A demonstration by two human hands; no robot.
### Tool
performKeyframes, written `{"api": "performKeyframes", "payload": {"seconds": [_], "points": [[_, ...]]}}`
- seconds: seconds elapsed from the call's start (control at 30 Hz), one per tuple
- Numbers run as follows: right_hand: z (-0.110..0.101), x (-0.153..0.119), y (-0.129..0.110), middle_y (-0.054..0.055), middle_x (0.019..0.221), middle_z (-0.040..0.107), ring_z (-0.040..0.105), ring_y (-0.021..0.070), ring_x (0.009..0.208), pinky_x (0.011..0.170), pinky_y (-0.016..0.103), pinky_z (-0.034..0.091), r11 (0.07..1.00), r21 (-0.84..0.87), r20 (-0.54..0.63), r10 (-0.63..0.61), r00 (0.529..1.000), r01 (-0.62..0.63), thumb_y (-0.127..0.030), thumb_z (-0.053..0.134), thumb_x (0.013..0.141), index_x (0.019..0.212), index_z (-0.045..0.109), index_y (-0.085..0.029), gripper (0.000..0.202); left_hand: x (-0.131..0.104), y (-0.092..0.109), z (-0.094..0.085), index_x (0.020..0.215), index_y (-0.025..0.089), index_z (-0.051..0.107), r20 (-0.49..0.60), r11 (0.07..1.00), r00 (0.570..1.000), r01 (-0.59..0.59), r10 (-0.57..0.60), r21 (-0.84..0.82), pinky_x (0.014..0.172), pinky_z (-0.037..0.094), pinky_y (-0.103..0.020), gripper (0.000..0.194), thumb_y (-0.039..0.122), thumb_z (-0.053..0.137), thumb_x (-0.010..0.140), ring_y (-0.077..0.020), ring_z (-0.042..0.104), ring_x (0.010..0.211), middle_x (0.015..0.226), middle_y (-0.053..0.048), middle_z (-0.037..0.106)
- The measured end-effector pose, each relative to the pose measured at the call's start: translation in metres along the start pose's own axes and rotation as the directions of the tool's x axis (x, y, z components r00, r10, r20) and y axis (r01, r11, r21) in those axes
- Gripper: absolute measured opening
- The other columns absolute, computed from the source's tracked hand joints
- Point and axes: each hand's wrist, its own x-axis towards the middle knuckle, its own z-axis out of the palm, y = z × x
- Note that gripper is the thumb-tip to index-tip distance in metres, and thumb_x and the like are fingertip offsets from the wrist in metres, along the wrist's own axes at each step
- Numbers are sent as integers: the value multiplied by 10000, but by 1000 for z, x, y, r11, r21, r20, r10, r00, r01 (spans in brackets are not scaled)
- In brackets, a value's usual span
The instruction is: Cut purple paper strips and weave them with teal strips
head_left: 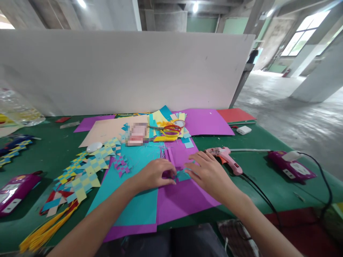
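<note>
My left hand (pixel 158 173) is curled low over the purple sheet, its thumb and fingers closed around a small purple and teal piece of paper strips, mostly hidden by the fingers. Close beside it on the right, my right hand (pixel 205 171) has its fingertips at a teal paper strip (pixel 183 175) reaching from that piece. The fingers are bent and slightly spread, with a bit of teal showing between them. Underneath lie a large purple sheet (pixel 182 203) and a teal sheet (pixel 134 208). Narrow purple strips (pixel 169 157) lie just beyond my hands.
Right of my hands rests a pink glue gun (pixel 226 159), corded near a purple power strip (pixel 292 166). Scissors (pixel 168 128) and a yellow-handled cutter (pixel 166 138) lie ahead among paper scraps. Woven checkered paper pieces (pixel 91 171) and a yellow tassel (pixel 48 228) are left. A white board (pixel 120 71) stands behind.
</note>
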Motion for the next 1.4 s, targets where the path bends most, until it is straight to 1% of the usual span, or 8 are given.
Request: {"api": "performKeyframes", "payload": {"seconds": [0.13,0.27,0.47,0.63,0.8,0.9,1.23,1.4], "points": [[9,-7,7,71,876,652,588,226,876,804,387,452,999,29,88,36,995,-39,-153,565,896,865,704,-179,144,0,0,0,878,182,653,19,1000,1000,-19,19,18,769,412,-270,210,383,683,827,-165,599,825,858,-17,675],[17,-15,9,54,800,639,586,207,800,754,351,471,993,73,74,84,994,-90,-92,591,861,831,695,-154,125,1,0,-1,874,187,666,23,999,999,-41,41,31,783,418,-277,207,393,659,846,-169,609,832,864,-20,684],[25,-21,8,51,795,654,609,203,797,747,336,486,976,147,40,154,987,-158,-77,573,869,833,697,-150,148,1,0,-1,899,191,691,39,996,998,-54,51,66,803,415,-275,209,391,654,850,-173,611,863,898,-21,689],[26,-24,7,53,814,658,613,210,821,772,343,485,963,170,81,196,977,-207,-80,554,882,829,693,-153,165,1,0,-1,930,201,698,58,991,997,-65,58,113,819,407,-283,217,395,615,878,-181,610,888,933,-25,689],[27,-25,6,57,876,659,609,217,874,785,340,472,939,200,147,254,956,-281,-83,554,885,958,662,-155,149,0,3,-2,939,209,694,67,986,996,-62,52,154,828,400,-294,226,404,590,893,-187,610,908,951,-26,687],[30,-26,6,52,851,641,599,205,850,772,328,462,928,200,169,283,944,-314,-90,536,897,903,646,-158,130,0,4,-2,964,206,685,60,986,997,-65,57,154,831,399,-296,231,404,589,895,-186,611,907,952,-23,689],[31,-27,7,72,873,611,539,221,875,805,364,458,966,78,63,241,969,-245,-109,560,880,848,683,-166,139,-2,2,1,1045,228,681,62,975,994,-105,95,197,891,408,-340,244,392,551,919,-208,619,967,1022,-38,696],[31,-32,0,67,883,607,536,202,863,790,335,456,989,64,62,132,989,-136,-114,550,890,883,676,-171,139,-4,2,2,1024,228,676,46,970,994,-109,101,217,896,399,-339,216,376,558,918,-204,614,964,1023,-28,697]]}}
